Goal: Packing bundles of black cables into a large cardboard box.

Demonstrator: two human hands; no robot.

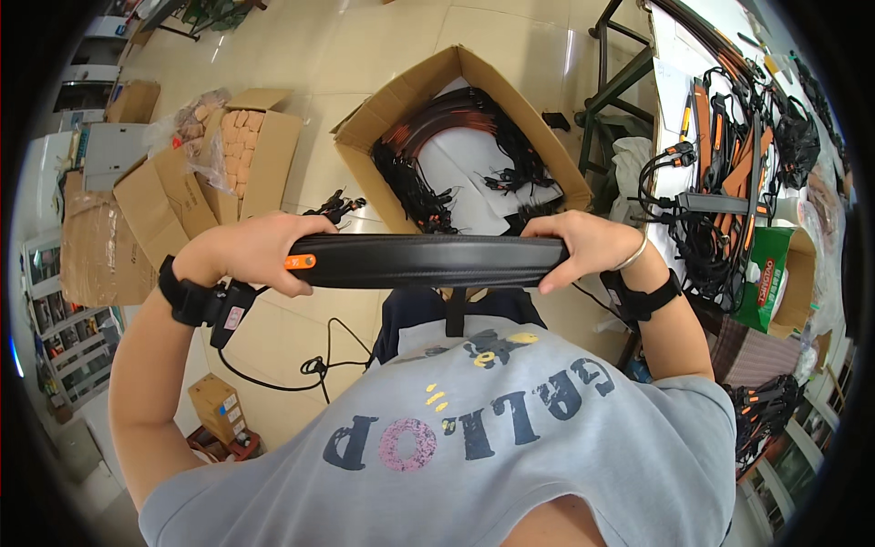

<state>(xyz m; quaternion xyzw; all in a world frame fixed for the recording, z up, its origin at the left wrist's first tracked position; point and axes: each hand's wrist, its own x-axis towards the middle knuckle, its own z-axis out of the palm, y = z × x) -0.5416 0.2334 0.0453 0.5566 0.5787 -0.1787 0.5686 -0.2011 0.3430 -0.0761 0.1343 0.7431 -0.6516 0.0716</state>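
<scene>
A wide black strap (428,262) with a textured surface is stretched level in front of my body. My left hand (258,250) grips its left end, beside a small orange tab on the strap. At the other end, my right hand (588,248) is closed round it, thumb below and fingers on top. Beyond the strap, on the floor, stands an open cardboard box (545,111). Curved black and brown straps (456,114) with black buckles and cords lie inside it along the walls, over white sheets.
To the right, a white table (670,87) bears a heap of black and orange straps (729,173) and a green carton (770,273). Cartons (264,169) stand on the tiled floor at left. A black cable (273,381) hangs from my left wrist band.
</scene>
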